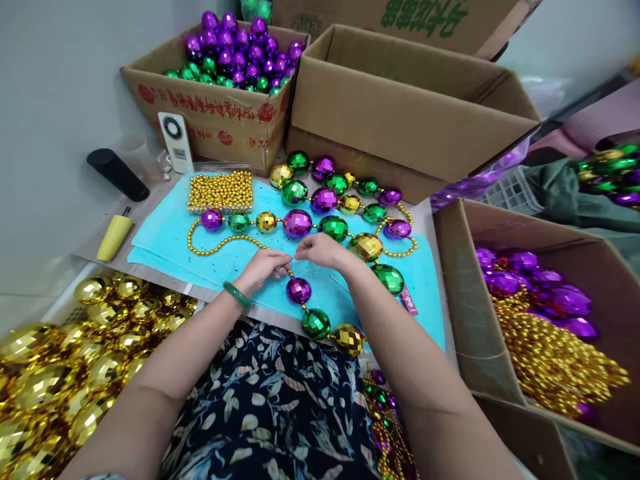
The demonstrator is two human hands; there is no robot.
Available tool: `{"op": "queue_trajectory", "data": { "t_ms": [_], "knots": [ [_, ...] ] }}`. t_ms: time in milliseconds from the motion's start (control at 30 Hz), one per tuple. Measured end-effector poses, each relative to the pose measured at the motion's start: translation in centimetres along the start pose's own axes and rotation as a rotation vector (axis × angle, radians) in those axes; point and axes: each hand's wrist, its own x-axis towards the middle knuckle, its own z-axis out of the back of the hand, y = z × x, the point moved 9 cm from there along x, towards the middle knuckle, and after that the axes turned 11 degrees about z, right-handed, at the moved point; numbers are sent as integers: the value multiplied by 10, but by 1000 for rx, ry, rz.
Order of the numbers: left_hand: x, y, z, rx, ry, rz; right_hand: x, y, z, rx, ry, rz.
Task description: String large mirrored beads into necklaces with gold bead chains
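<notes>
My left hand, with a green bangle at its wrist, pinches the end of a bead necklace by its small gold beads. Close beside it, my right hand has its fingers pressed together; whatever thin thing they hold is too small to name. From my left fingers hang a purple faceted bead, a green one and a gold one. The strand's large beads, among them a purple one, loop across the blue cloth. A gold bead chain curves left of my hands.
A clear tray of small gold beads sits on the cloth. Behind stand a carton of purple and green beads and another carton. Gold balls fill the lower left. A carton with gold chains stands right.
</notes>
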Motion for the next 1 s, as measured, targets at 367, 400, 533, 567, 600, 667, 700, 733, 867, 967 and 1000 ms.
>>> {"op": "queue_trajectory", "data": {
  "t_ms": [367,400,533,567,600,667,700,733,867,967,1000],
  "knots": [
    [3,-4,8,236,-89,-161,-18,-10,-42,255,103,18],
    [1,-9,9,303,-122,-235,-16,-14,-38,275,76,-3],
    [-21,-29,2,586,-258,-641,-8,-28,-34,387,19,-92],
    [-26,-31,-2,646,-277,-736,-7,-29,-37,424,35,-107],
    [-31,-33,-6,698,-289,-819,-7,-30,-41,461,58,-117],
    [-38,-34,-11,770,-304,-940,-7,-30,-49,533,106,-130],
    [-39,-33,-12,791,-307,-980,-8,-29,-53,566,126,-135],
    [-40,-33,-13,802,-309,-1010,-9,-29,-56,596,143,-140],
    [-40,-31,-11,809,-307,-1048,-10,-28,-66,689,200,-154],
    [-40,-29,-9,802,-315,-1052,-9,-27,-71,731,232,-159],
    [-41,-29,-8,796,-319,-1057,-9,-27,-73,741,240,-162]
  ]
}}
